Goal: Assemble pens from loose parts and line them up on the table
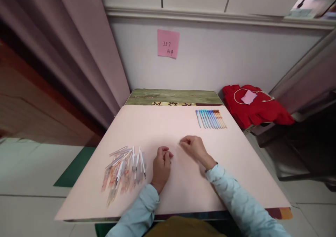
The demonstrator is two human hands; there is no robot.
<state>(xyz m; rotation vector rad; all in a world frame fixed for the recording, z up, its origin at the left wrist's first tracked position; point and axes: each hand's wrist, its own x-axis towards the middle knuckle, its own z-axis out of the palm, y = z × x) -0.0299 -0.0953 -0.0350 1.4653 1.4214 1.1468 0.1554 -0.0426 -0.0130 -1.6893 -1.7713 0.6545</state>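
Note:
My left hand (162, 165) rests on the pale pink sheet (170, 125) that covers the table, its fingers curled shut; whether anything is inside I cannot see. Just to its right lies my right hand (193, 148), fingers also curled in, the two hands nearly touching. A loose pile of several pens (123, 170) lies left of my left hand. At the far right of the sheet a neat row of several blue and orange pens (210, 118) lies side by side.
A pink sticky note (168, 43) hangs on the wall ahead. Red cloth with a white cable and a pink slip (256, 107) sits on a seat at the right. A curtain (78, 48) hangs at the left. The green table edge (173, 96) shows beyond the sheet.

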